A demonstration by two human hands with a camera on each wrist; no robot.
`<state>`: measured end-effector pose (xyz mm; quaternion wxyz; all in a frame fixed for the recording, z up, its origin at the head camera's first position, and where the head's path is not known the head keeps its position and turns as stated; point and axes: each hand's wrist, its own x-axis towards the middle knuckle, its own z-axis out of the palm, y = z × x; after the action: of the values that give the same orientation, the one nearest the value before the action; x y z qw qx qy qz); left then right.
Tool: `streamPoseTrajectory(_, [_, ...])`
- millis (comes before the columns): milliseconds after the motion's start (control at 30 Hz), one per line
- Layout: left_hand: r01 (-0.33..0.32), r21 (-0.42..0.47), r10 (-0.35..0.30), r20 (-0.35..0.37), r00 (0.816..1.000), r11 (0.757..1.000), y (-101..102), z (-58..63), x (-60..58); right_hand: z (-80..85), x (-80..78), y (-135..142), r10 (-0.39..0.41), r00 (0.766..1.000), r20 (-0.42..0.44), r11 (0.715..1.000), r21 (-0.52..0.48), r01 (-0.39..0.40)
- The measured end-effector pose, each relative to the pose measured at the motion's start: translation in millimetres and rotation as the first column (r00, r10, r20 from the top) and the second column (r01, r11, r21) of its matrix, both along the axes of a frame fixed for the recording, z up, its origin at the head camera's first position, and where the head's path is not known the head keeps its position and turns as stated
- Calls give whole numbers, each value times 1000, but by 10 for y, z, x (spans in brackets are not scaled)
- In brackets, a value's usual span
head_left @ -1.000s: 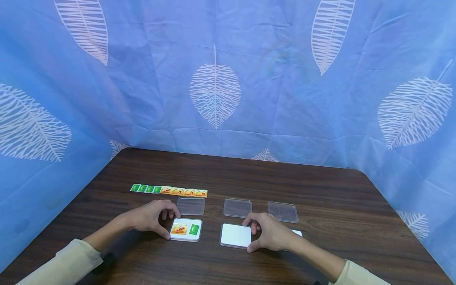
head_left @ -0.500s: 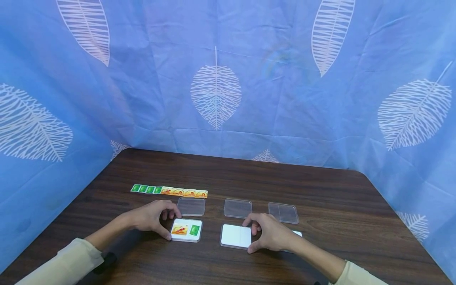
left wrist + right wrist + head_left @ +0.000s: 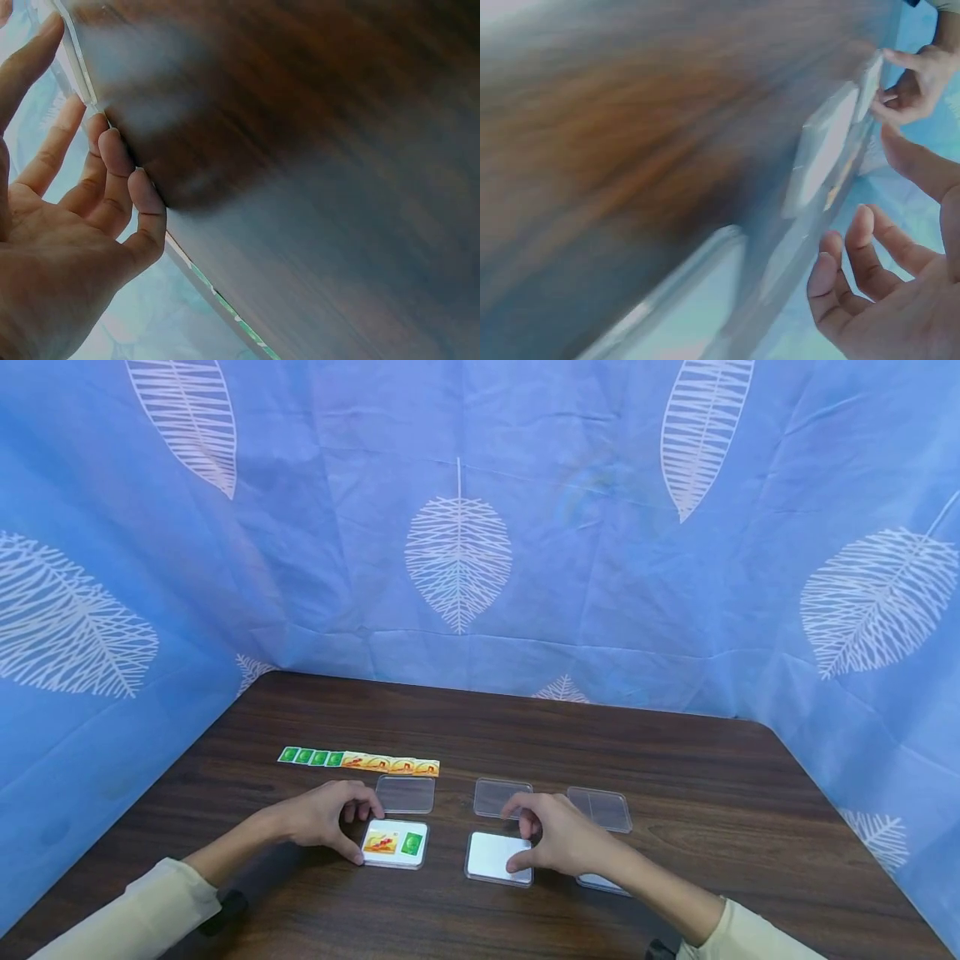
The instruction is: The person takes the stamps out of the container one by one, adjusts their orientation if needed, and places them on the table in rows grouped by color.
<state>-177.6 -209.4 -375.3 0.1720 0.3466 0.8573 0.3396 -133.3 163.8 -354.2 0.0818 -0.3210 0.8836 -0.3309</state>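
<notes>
On the left of the head view, my left hand [image 3: 318, 817] holds the left end of a flat clear case [image 3: 394, 860], thumb at its near corner and forefinger at its far one. Its white insert bears one orange and one green stamp-like picture. A middle case [image 3: 487, 857] with a plain white insert lies to its right. Over that case's right end hovers my right hand [image 3: 562, 835], fingers loosely bent and nothing between them; the right wrist view shows a gap between it and the case. A third case [image 3: 600, 883] is partly covered by my right wrist.
Behind the cases lie clear flat lids, left [image 3: 406, 795], middle [image 3: 491, 797] and right [image 3: 607, 810]. Farther back on the left runs a row of several small green pieces [image 3: 311, 757] and orange pieces [image 3: 392, 765] on the brown table [image 3: 525, 735]. A blue leaf-print curtain [image 3: 570, 568] surrounds the table.
My right hand has let go of the middle case's right end and risen slightly up and away from it. My left hand keeps its hold on the left case.
</notes>
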Motion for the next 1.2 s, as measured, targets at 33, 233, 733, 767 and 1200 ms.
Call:
streamPoseTrajectory(33, [0, -1, 0, 3, 1000, 1000, 2, 2, -2, 25, -5, -43, 7, 1000, -12, 1000, -7, -7])
streamPoseTrajectory(233, [1, -3, -1, 13, 1000, 1000, 12, 9, -16, 58, -43, -332, 64, 998, -24, 996, -57, -65])
streamPoseTrajectory(733, [60, 63, -58, -19, 998, 996, -55, -76, -45, -41, -197, -950, 152, 987, -59, 988, 10, -152])
streamPoseTrajectory(767, [66, 64, -64, -24, 998, 996, -63, -77, -47, -43, -206, -985, 160, 985, -67, 987, 16, -160])
streamPoseTrajectory(1200, [17, 46, -18, 27, 999, 999, 8, -10, -5, -68, -308, -1315, 140, 986, -95, 985, 118, -128])
